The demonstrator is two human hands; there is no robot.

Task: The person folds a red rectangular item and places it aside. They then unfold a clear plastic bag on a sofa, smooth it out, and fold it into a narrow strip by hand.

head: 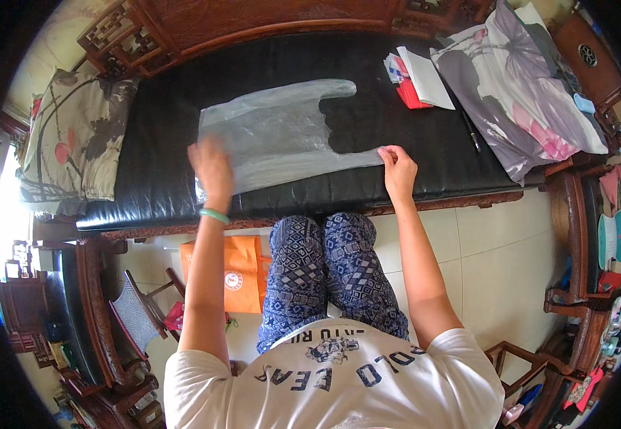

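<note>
A clear plastic carrier bag (273, 134) lies spread flat on the black cushion of a carved wooden bench (166, 123). Its two handle loops point to the right. Between thumb and fingers, my right hand (400, 170) pinches the end of the nearer handle. Over the bag's bottom left corner is my left hand (213, 169), blurred, with a pale green bangle (214, 216) at the wrist. Whether its fingers touch or grip the plastic is not clear. The farther handle rests loose on the cushion.
Folded red and white bags (409, 86) and a white sheet (425, 78) lie at the back right, near a pen (474, 140). Patterned pillows (80, 139) stand at both ends. On the tiled floor are an orange bag (243, 273) and a folding stool (136, 311).
</note>
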